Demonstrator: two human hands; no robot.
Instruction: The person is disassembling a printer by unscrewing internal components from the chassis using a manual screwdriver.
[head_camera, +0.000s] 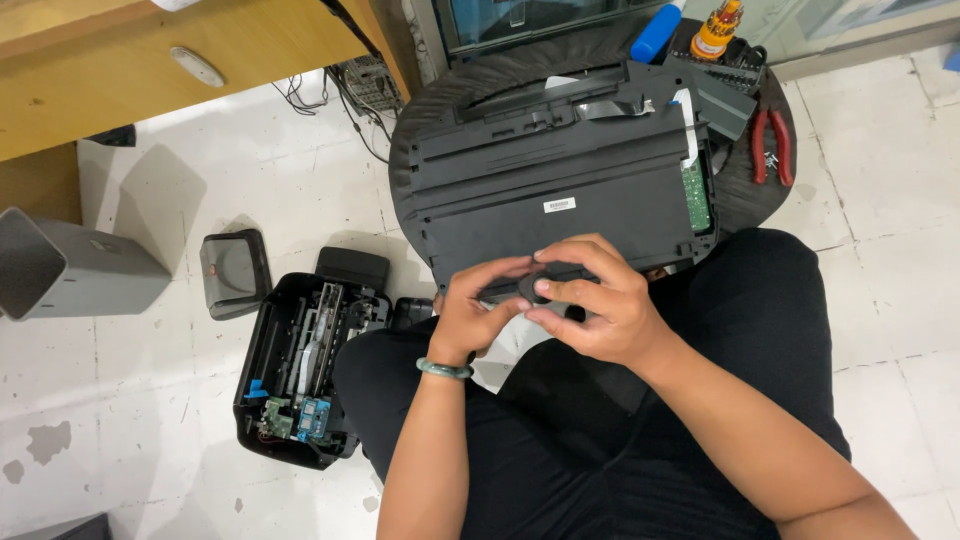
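Both hands meet right at the near edge of the big black printer shell (560, 190), which lies flat across a round black stool (430, 110) so it sits at lap height for the person seated behind it. The left hand (470, 315), with a green bangle (444, 369) on the wrist, curls its fingers round one end of a small black plastic part (530, 285), and the right hand (600, 305) wraps over the other end with the thumb pressed on top, so the piece is pinched between both and held just in front of the shell's near edge, over the knees. Looks like a two-handed grip to keep a fiddly piece steady. Left of the shell, down on the tiled floor (150, 400), sits the opened printer base (300, 370) with its boards showing, and a grey lid (235, 272) just beyond that. Behind the shell, on the stool's far right, red pliers (772, 145), a screwdriver set (718, 45) and a blue bottle (655, 35) stay within arm's reach.
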